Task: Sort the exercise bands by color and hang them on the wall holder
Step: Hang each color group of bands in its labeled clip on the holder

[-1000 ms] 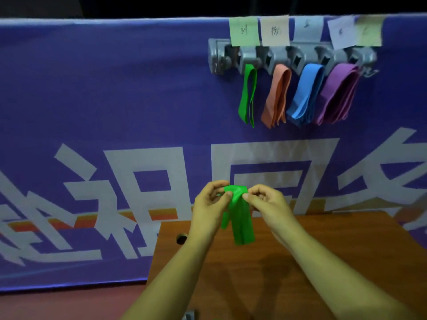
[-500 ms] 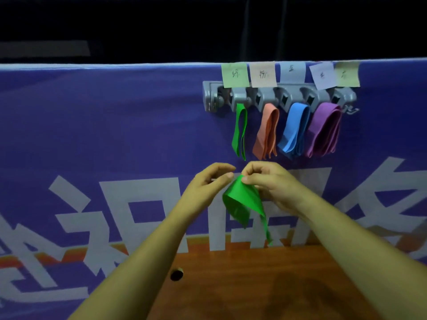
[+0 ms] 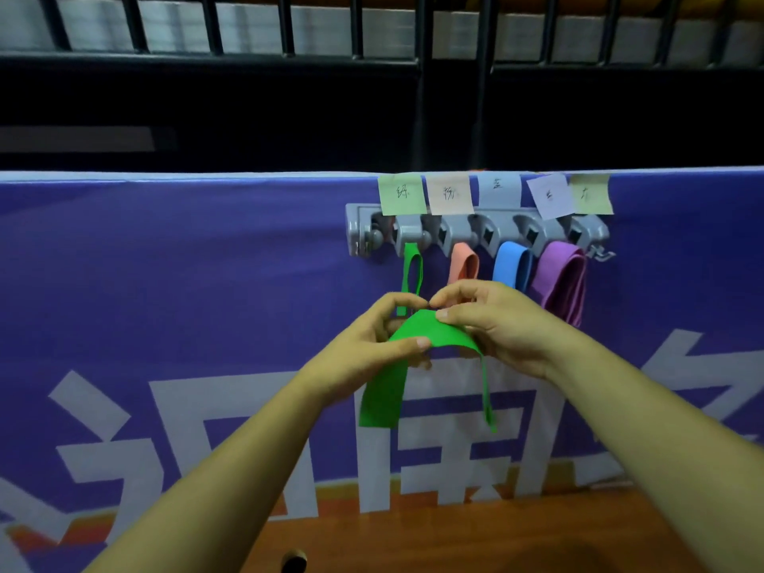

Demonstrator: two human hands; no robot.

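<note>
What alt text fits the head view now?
The left hand and right hand pinch a green exercise band open just below a grey wall holder on a purple banner. A hanging green band, salmon band, blue band and purple band hang from it under sticky notes.
</note>
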